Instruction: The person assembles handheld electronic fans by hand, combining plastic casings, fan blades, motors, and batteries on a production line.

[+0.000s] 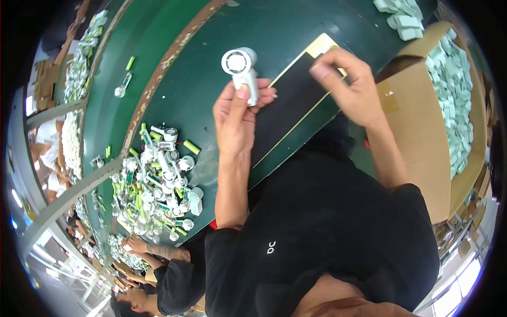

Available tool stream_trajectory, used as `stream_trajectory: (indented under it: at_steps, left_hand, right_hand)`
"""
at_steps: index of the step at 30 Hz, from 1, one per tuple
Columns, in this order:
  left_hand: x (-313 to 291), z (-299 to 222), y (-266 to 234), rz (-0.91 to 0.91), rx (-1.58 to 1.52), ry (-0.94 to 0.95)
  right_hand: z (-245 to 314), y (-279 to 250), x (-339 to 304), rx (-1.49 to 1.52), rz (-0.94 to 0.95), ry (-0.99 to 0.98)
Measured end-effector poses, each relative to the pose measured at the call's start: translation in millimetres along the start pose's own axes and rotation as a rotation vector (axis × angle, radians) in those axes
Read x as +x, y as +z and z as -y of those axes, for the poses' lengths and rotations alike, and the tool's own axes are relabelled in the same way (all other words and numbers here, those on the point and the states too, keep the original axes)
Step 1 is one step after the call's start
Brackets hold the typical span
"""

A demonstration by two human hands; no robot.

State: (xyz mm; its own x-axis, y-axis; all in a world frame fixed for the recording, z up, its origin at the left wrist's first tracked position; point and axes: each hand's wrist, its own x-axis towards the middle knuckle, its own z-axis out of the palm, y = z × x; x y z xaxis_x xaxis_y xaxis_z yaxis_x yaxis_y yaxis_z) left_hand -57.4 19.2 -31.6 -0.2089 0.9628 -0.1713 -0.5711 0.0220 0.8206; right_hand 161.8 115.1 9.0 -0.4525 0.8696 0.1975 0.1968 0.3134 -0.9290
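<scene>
Upright in my left hand (235,121) is a small white handheld fan (244,79), its round head at the top and its handle held between thumb and fingers. My right hand (351,87) hovers over the far end of a black mat (288,100) with pale yellow edges. Its fingers are curled in toward the thumb and slightly blurred; what they hold, if anything, is hidden. A pale yellow piece (322,45) lies by those fingers at the mat's far end. The green table (206,79) lies under both hands.
To the left is a heap of fan parts (158,185) with green cylinders and wires. At right stands a cardboard box (417,132) full of pale green pieces (449,100); more pale pieces (404,24) lie at the table's far right. A co-worker (174,274) works at lower left.
</scene>
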Motion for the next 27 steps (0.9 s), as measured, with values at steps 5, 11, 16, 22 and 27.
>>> stream_trajectory:
  at_steps: [5, 11, 16, 22, 27]
  left_hand:
    - [8.6, -13.6, -6.3, -0.18, 0.133, -0.076]
    - [8.2, -9.2, 3.3, -0.123, 0.218, 0.135]
    - [15.5, -22.3, -7.1, -0.246, 0.221, 0.117]
    - [93.9, -62.4, -39.9, -0.291, 0.377, 0.168]
    - [235.0, -108.9, -146.8, -0.55, 1.224, 0.275]
  right_hand:
    - [97.0, 45.6, 13.5, 0.027, -0.058, -0.814]
    - [122.6, 59.7, 2.7, 0.23, -0.157, -0.761]
    - [127.5, 64.2, 2.0, 0.406, -0.186, -0.615]
    - [62.8, 77.9, 16.7, 0.208, -0.208, -0.925]
    - [-7.7, 62.7, -31.8, -0.163, 0.083, -0.431]
